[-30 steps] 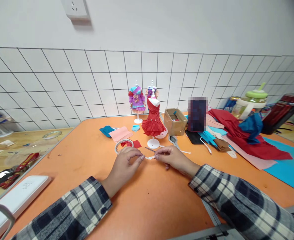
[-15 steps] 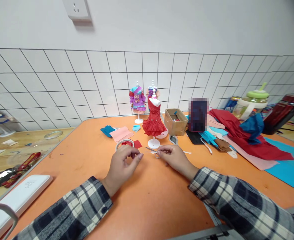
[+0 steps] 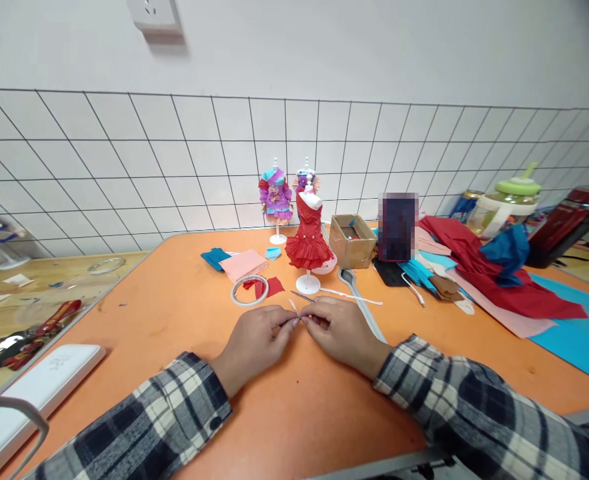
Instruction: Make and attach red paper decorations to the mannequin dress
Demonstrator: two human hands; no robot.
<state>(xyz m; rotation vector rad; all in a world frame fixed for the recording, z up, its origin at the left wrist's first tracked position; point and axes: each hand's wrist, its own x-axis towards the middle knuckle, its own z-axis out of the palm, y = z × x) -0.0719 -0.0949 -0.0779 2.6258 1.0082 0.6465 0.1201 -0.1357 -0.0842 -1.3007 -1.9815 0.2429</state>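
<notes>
My left hand (image 3: 263,337) and my right hand (image 3: 347,333) meet low over the orange table, fingertips pinched together. A thin pale strip (image 3: 293,305) sticks up from between them; its lower end is hidden by the fingers. Just behind my right fingers shows a small pointed metal blade (image 3: 303,297), the rest of it covered, so I cannot tell whether that hand also holds it. Beyond stands a miniature dress form in a red pleated dress (image 3: 309,230) on a white round base (image 3: 307,285). Left of it lie a tape roll (image 3: 234,293) and red scraps (image 3: 274,287).
A small cardboard box (image 3: 353,250), an upright phone (image 3: 397,230) and a long grey tool (image 3: 364,307) are to the right, with coloured sheets (image 3: 504,280) beyond. Another dressed form (image 3: 275,200) stands behind. At left are pink paper (image 3: 244,265) and a white power bank (image 3: 39,393).
My left hand has moved right and my right hand slightly left and down, so their fingertips now meet on the strip. The tape roll and grey tool are more exposed.
</notes>
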